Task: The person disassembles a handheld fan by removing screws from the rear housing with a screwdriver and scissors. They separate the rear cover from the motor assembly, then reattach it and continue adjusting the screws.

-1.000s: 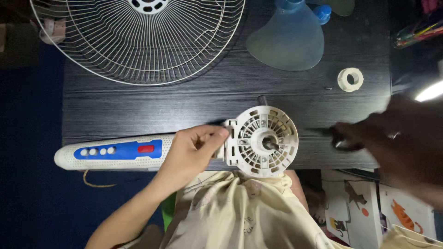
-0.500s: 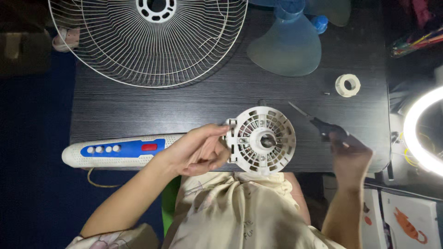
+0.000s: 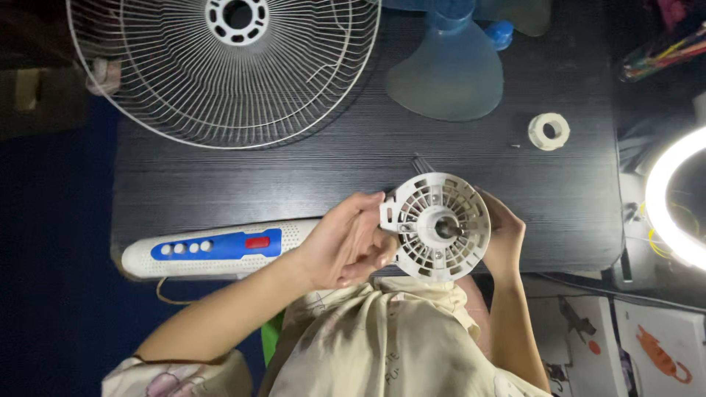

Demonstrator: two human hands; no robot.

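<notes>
Person at table: bare forearms, pale loose clothing.
Left hand point(image 3: 346, 242) and right hand point(image 3: 504, 235) wear nothing; cream wrinkled top with dark smudges; patterned short sleeve at left elbow.

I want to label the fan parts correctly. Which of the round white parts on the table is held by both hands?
The vented motor housing, gripped between the left hand and right hand. The wire grille and small white ring lie untouched farther back.

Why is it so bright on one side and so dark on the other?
Head view: a glowing ring light at the right edge glares white; the left side past the dark table falls into near-black shadow; the white motor housing between both hands is sharp and well lit.
</notes>
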